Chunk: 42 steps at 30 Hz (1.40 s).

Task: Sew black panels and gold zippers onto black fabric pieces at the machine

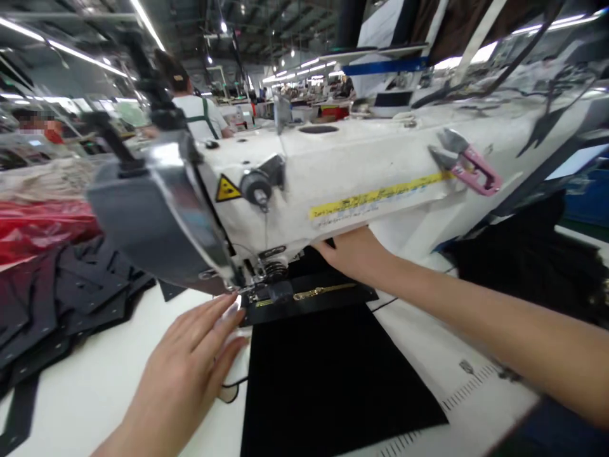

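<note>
A black fabric panel with a gold-toothed zipper set in a dark band lies under the presser foot of a white sewing machine. My left hand rests with fingers stretched out, its fingertips at the band's left end, close beside the foot. My right hand reaches under the machine arm, over the far side of the black material. Its thumb side shows; the machine hides its other fingers, so what they grip cannot be seen.
Many dark cut pieces are heaped at the left, near red plastic. Pink-handled snips hang on the machine arm. Dark cloth lies at the right. A ruler scale marks the white table. Another person is beyond the machine.
</note>
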Each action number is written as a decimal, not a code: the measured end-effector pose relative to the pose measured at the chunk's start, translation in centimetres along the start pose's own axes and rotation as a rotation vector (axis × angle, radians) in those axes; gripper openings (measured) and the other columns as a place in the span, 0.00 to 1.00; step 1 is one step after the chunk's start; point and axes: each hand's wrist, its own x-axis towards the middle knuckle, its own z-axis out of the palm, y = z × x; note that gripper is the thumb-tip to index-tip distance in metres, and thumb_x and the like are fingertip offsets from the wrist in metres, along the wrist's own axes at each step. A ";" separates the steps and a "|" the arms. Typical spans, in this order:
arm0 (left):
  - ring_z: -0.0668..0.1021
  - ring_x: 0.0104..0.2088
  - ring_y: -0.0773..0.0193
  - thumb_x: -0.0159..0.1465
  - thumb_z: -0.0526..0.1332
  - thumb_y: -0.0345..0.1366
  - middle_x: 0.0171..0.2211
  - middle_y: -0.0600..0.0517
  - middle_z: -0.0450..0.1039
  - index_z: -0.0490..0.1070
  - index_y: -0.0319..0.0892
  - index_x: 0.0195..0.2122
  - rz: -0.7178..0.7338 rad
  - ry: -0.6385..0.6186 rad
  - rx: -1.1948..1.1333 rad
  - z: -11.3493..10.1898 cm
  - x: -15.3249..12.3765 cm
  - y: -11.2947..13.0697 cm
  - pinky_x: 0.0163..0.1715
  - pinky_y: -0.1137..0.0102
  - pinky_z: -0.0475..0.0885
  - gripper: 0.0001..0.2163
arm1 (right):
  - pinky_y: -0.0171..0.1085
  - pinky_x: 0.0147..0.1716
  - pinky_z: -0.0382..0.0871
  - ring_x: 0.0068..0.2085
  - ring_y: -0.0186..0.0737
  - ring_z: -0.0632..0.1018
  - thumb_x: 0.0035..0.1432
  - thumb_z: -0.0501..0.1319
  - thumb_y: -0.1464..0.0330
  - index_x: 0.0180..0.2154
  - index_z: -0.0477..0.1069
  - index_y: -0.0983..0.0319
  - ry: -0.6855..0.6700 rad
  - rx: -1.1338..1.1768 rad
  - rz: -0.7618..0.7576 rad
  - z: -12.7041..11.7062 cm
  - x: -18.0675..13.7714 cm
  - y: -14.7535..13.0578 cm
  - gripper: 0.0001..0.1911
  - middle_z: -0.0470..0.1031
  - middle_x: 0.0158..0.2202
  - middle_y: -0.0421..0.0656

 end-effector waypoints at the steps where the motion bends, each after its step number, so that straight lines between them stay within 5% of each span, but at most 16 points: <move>1: 0.74 0.46 0.54 0.66 0.52 0.34 0.46 0.43 0.72 0.68 0.39 0.46 0.045 -0.017 0.000 0.2 0.2 -0.4 0.43 0.59 0.71 0.11 | 0.41 0.37 0.68 0.35 0.41 0.74 0.60 0.56 0.71 0.31 0.71 0.62 -0.008 0.067 0.008 -0.6 -1.5 -1.0 0.07 0.73 0.31 0.43; 6: 0.76 0.42 0.59 0.65 0.48 0.25 0.41 0.45 0.74 0.68 0.37 0.42 0.090 -0.074 -0.115 0.7 1.4 -0.8 0.46 0.59 0.69 0.11 | 0.41 0.36 0.67 0.36 0.42 0.72 0.60 0.52 0.74 0.29 0.71 0.63 -0.061 0.284 -0.267 -1.5 -7.8 -6.8 0.11 0.73 0.34 0.46; 10: 0.76 0.33 0.60 0.63 0.49 0.24 0.31 0.48 0.74 0.68 0.38 0.36 -0.157 -0.066 -0.146 0.5 1.9 -0.5 0.36 0.62 0.71 0.09 | 0.41 0.33 0.68 0.32 0.43 0.73 0.56 0.55 0.76 0.34 0.71 0.65 -0.151 0.123 -0.276 -0.1 -6.4 -9.0 0.07 0.73 0.31 0.47; 16: 0.74 0.29 0.60 0.61 0.52 0.22 0.28 0.50 0.72 0.67 0.38 0.33 -0.254 -0.034 -0.143 0.8 1.7 -0.2 0.30 0.66 0.70 0.08 | 0.40 0.32 0.68 0.32 0.44 0.77 0.57 0.57 0.72 0.43 0.69 0.68 -0.305 0.040 -0.174 1.7 -3.4 -9.0 0.11 0.76 0.33 0.48; 24: 0.72 0.37 0.57 0.61 0.56 0.25 0.39 0.45 0.72 0.69 0.38 0.40 -0.112 -0.078 -0.126 1.2 0.7 1.0 0.38 0.60 0.69 0.07 | 0.38 0.26 0.64 0.25 0.39 0.73 0.58 0.54 0.75 0.36 0.72 0.65 -0.141 0.006 -0.394 1.7 -4.9 -8.4 0.08 0.73 0.25 0.43; 28: 0.72 0.36 0.56 0.60 0.53 0.24 0.37 0.44 0.71 0.69 0.37 0.40 -0.094 -0.079 -0.038 1.3 0.9 1.4 0.36 0.59 0.71 0.09 | 0.44 0.36 0.69 0.36 0.46 0.75 0.59 0.52 0.75 0.40 0.72 0.66 0.017 -0.058 -0.359 1.8 -4.4 -8.2 0.11 0.75 0.35 0.49; 33: 0.73 0.41 0.52 0.59 0.50 0.22 0.42 0.41 0.70 0.69 0.37 0.40 -0.113 -0.057 0.078 1.4 0.9 1.9 0.38 0.56 0.71 0.12 | 0.45 0.50 0.66 0.45 0.47 0.74 0.58 0.51 0.77 0.45 0.70 0.72 -0.032 0.110 -0.311 3.1 -4.0 -7.5 0.15 0.74 0.43 0.53; 42: 0.76 0.40 0.56 0.63 0.50 0.24 0.39 0.44 0.73 0.69 0.37 0.41 -0.054 -0.033 0.067 1.7 0.9 1.5 0.43 0.57 0.69 0.10 | 0.44 0.48 0.68 0.45 0.47 0.75 0.57 0.52 0.77 0.42 0.71 0.71 -0.001 0.190 -0.308 3.0 -3.6 -7.2 0.13 0.75 0.43 0.52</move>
